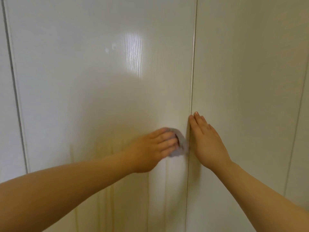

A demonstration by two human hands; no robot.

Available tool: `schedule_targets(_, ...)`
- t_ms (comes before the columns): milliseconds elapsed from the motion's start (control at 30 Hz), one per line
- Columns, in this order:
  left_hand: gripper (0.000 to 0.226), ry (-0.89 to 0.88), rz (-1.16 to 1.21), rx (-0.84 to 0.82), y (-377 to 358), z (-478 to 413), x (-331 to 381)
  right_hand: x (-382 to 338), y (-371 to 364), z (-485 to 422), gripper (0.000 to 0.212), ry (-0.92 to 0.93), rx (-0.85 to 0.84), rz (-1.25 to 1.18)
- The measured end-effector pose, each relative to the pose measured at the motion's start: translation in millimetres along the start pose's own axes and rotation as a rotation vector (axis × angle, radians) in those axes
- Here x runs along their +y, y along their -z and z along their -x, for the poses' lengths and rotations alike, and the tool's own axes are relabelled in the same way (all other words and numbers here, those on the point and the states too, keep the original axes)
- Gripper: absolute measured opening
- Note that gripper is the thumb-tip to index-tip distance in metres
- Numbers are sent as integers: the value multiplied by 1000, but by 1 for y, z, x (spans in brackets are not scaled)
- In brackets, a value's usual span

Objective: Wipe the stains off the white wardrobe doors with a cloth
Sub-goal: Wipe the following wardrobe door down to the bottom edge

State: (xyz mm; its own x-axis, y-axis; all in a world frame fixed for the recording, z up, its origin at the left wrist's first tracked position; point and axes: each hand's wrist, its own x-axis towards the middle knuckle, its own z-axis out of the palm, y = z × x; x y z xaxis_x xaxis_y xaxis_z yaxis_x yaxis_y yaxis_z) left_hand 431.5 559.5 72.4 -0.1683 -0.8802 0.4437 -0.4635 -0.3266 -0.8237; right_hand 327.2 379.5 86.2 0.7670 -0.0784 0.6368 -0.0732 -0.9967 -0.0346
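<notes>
Low in the centre of the frame, the left hand (155, 148) grips a pale grey cloth (179, 152), its fingers curled over the cloth and pressing it against the wide middle door (100, 89) of the white wardrobe. The cloth sits just beside the vertical seam (193, 64) on that door's right edge. Across the seam, the right hand (207, 143) lies flat with straight fingers pointing up on the right door (247, 72), holding nothing. Faint yellowish streaks (111, 190) run down the middle door at the lower left of the frame. A bright patch of reflected light (133, 54) shows near the upper centre.
</notes>
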Motion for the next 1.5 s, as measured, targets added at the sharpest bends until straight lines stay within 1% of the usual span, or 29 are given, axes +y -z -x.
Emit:
schedule_targets(33,40,-119,38,-74,1,7,9,0,1,0,66,-1,-4,6)
schedule_targets(67,40,-172,36,-96,2,9,8,2,1,1,66,-3,-12,13)
schedule_targets(100,39,-147,26,-77,5,5,-2,3,1,2,66,-4,-11,13)
schedule_targets(233,48,351,-94,28,18,-22,-43,-4,-3,5,68,-32,28,-26)
schedule_targets(267,48,367,-107,19,17,-19,-36,-9,-3,6,67,-44,38,-36)
schedule_targets(300,47,291,-101,-1,11,-12,-21,-13,-3,6,65,-50,46,-44)
schedule_targets(400,44,-65,-7,-110,6,14,5,-24,0,5,64,6,40,-43)
schedule_targets(433,43,-86,-19,-92,8,13,-6,-26,0,4,64,33,39,-46)
schedule_targets(467,43,-31,-24,-67,12,8,-23,-29,0,3,64,48,44,-52)
schedule_targets(500,43,87,-45,-26,16,0,-41,-31,-3,2,65,53,48,-63)
schedule_targets(567,48,404,-128,7,27,-13,-67,-34,-8,2,69,36,64,-86)
schedule_targets(600,48,455,-150,18,26,-12,-62,-35,-10,2,69,27,71,-101)
schedule_targets(633,45,396,-139,33,17,-4,-46,-37,-11,3,69,24,82,-117)
schedule_targets(733,40,-68,32,-84,0,37,10,-41,-12,3,67,13,90,-134)
schedule_targets(767,40,-146,64,-121,0,46,10,-40,-12,3,67,9,96,-117)
schedule_targets(800,39,-155,78,-110,3,50,-1,-38,-14,2,67,17,106,-90)
schedule_targets(833,40,-90,67,-84,7,49,-18,-38,-15,2,67,19,112,-72)
schedule_targets(933,42,283,-122,28,24,38,-66,-39,-19,3,70,-3,137,-39)
schedule_targets(967,44,362,-159,46,26,42,-65,-45,-20,3,69,-16,146,-30)
schedule_targets(1000,43,350,-162,51,21,44,-56,-46,-20,3,69,-33,162,-11)
schedule_targets(1100,39,-25,-40,-46,15,67,-30,-58,-22,3,66,-69,174,28)
schedule_targets(1133,39,-93,-55,-62,19,69,-39,-60,-22,3,65,-68,187,32)
schedule_targets(1167,39,-81,-93,-66,24,69,-55,-61,-23,3,66,-53,217,31)
schedule_targets(1200,41,24,-133,-58,30,66,-71,-63,-25,2,68,-28,258,34)
schedule_targets(1267,46,377,-224,18,37,62,-89,-67,-32,2,68,10,312,48)
schedule_targets(1300,47,463,-237,49,35,67,-81,-71,-35,2,68,28,332,44)
schedule_targets(1333,45,446,-224,46,29,76,-64,-74,-38,3,68,48,338,40)
schedule_targets(1433,42,45,-103,-58,14,119,-11,-85,-41,3,68,115,334,43)
schedule_targets(1500,43,-31,-88,-103,20,134,-24,-91,-40,1,68,160,336,54)
